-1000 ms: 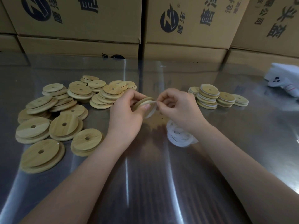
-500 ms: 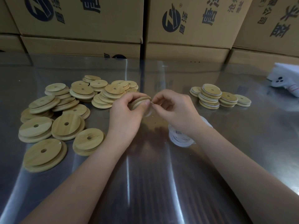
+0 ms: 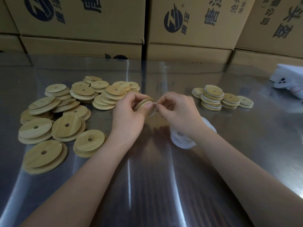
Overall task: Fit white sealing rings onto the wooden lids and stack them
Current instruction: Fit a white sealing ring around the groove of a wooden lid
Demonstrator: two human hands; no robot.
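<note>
Gripping a wooden lid (image 3: 145,102) edge-on above the table (image 3: 246,145), the left hand (image 3: 129,112) has thumb and fingers curled round its rim. Right hand (image 3: 178,112): thumb and forefinger pinched together on the white sealing ring (image 3: 152,112) at the lid's edge. Loose rings (image 3: 182,140) lie under the right wrist. Ringed lids (image 3: 213,97) are stacked to the right, bare lids (image 3: 65,112) to the left. Cardboard boxes (image 3: 82,22) behind carry a dark round logo and Chinese characters, partly cropped.

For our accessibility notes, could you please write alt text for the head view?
A left hand grips a round wooden lid while the right hand pinches a white sealing ring at its edge; loose lids lie left, ringed stacks right.
</note>
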